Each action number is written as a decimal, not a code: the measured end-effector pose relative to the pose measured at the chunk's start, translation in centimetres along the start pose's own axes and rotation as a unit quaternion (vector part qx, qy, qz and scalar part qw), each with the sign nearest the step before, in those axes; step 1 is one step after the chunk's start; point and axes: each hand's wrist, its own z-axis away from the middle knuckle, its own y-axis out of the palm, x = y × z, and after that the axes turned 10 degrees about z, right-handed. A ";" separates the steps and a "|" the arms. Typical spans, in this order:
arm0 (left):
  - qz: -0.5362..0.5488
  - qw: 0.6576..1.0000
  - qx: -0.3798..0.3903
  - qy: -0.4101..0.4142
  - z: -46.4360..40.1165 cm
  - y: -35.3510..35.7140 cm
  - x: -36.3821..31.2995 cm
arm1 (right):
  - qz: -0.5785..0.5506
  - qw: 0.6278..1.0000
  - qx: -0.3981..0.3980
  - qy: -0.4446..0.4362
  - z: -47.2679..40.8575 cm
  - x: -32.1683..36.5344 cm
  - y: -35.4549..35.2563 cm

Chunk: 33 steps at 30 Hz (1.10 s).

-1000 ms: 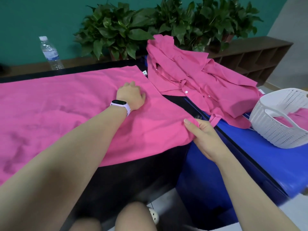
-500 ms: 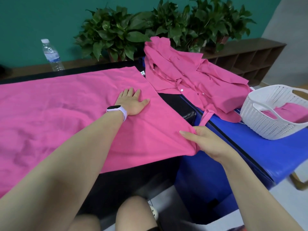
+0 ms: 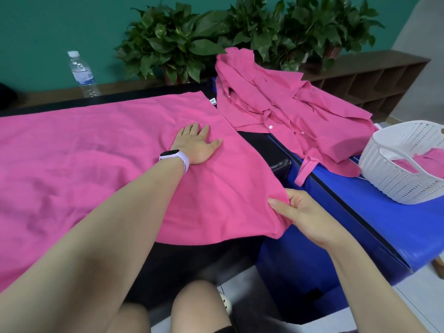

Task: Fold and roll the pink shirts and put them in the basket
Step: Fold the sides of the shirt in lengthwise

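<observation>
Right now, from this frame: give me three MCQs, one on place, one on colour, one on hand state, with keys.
1. Where does the white basket stand?
A. on the blue surface, right of the crumpled shirt
B. on the floor
C. on the wooden shelf

2. What colour is the cloth inside the basket?
A. white
B. pink
C. green

3. What is the right hand doing?
A. lying flat on the spread shirt
B. holding the water bottle
C. pinching the near right corner of the spread shirt

Key:
1 A: the basket sits on the blue surface beside the crumpled shirt.
2 B: pink fabric shows over its rim.
3 C: thumb and fingers pinch the corner of the spread shirt; the left hand is the flat one, and the water bottle stands untouched.
</observation>
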 end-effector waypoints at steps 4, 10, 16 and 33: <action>0.005 1.000 -0.005 0.005 -0.2 0.1 0.2 | 0.035 0.995 0.055 0.078 0.9 -0.9 -1.1; 0.025 1.000 -0.015 0.010 0.0 0.1 0.1 | -0.052 0.995 0.030 0.080 1.3 -1.4 -0.5; -0.029 0.970 -0.226 0.081 2.4 -0.3 -1.3 | -0.050 0.995 -0.040 0.072 1.1 -2.3 0.0; 0.084 0.989 -0.108 0.055 20.3 -4.4 11.1 | 0.376 0.907 -0.085 -0.171 -7.5 11.8 15.8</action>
